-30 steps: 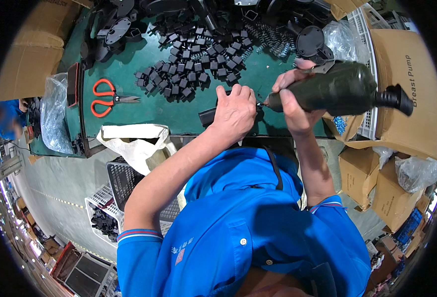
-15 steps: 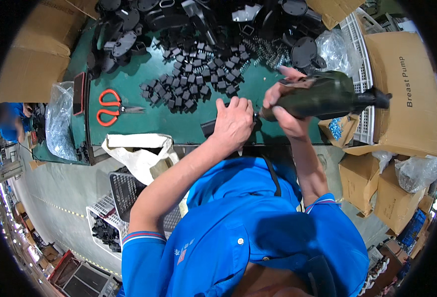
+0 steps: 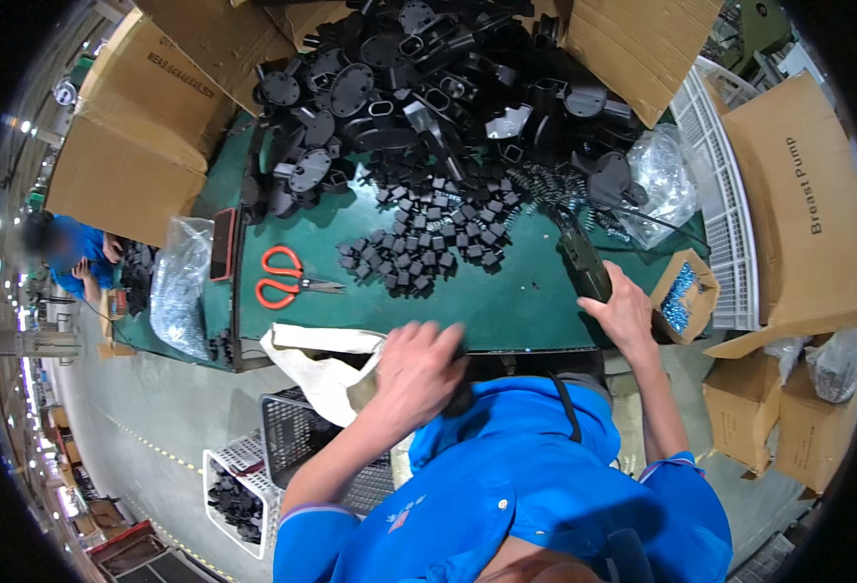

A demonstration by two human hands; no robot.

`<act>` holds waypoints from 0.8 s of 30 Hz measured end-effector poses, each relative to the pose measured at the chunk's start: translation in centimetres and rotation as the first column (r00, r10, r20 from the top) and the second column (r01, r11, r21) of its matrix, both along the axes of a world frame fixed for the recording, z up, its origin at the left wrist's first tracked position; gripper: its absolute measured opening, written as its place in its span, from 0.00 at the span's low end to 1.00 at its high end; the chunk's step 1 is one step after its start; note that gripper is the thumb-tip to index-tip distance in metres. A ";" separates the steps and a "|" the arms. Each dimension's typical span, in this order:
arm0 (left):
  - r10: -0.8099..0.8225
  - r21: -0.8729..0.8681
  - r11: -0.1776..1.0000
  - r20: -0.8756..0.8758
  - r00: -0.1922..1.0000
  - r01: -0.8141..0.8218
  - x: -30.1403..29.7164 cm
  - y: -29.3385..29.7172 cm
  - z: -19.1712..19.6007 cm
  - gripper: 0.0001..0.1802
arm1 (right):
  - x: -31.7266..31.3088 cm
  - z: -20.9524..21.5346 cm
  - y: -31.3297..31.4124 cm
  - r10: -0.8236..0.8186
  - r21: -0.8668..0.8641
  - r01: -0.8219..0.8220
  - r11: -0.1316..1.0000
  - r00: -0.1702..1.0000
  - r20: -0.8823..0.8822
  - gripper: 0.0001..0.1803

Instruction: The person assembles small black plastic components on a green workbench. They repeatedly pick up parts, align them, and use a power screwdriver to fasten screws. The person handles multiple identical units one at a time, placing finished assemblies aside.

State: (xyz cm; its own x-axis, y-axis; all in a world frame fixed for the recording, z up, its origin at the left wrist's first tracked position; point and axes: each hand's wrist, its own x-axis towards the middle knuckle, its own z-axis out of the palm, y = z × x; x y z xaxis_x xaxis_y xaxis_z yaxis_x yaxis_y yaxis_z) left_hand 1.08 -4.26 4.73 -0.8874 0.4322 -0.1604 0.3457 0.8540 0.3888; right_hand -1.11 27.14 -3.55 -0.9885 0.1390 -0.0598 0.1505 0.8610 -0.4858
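Observation:
My right hand (image 3: 631,313) has its thumb and fingers round the near end of a dark green power screwdriver (image 3: 584,255). The tool lies slantwise over the green table (image 3: 302,233), its far end by the small springs (image 3: 555,183). My left hand (image 3: 417,374) is blurred at the table's front edge, beside a white bag (image 3: 317,367). Its fingers curl over a black plastic part (image 3: 460,398), mostly hidden under the palm. A pile of small black blocks (image 3: 424,248) sits mid-table. Orange-handled scissors (image 3: 281,277) lie to its left.
Black plastic housings (image 3: 351,92) are heaped at the back. A small carton of screws (image 3: 681,296) stands at the right, near a white crate (image 3: 725,204) and clear plastic bags (image 3: 662,185). Below the table are baskets (image 3: 244,486). Another person (image 3: 79,255) works at the far left.
The screwdriver has left the black part and swung away to point toward the back. My left hand has drawn back with the part toward the white bag. The view has shifted.

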 end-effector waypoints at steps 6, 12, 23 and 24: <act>0.249 -0.761 0.649 0.200 0.948 -0.010 7.1 -17.0 -2.9 0.17 | 2.2 4.0 7.2 -0.381 0.015 0.383 0.924 0.923 -0.058 0.17; 0.302 0.115 0.950 -0.100 0.948 -0.291 -4.3 -10.1 -4.9 0.26 | 2.4 0.1 13.7 -0.262 0.546 0.213 0.810 0.965 0.011 0.10; 0.628 0.302 0.763 -0.134 0.767 -0.572 -26.4 3.7 -5.9 0.32 | 2.9 -0.9 13.4 -0.193 0.474 0.206 0.856 0.978 -0.078 0.08; 0.643 0.321 0.748 -0.137 0.754 -0.580 -26.6 2.6 -6.7 0.30 | 2.8 -0.6 13.3 -0.179 0.464 0.184 0.866 0.982 -0.057 0.09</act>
State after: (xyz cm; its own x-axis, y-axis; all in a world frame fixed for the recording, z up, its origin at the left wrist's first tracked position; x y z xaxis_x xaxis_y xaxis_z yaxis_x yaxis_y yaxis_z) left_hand -25.49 -1.66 -2.00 -0.9691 -0.2208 0.1100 -0.1147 0.7981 0.5915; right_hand 1.70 40.47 -4.13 -0.9433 0.3248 0.0679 0.3229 0.9457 -0.0384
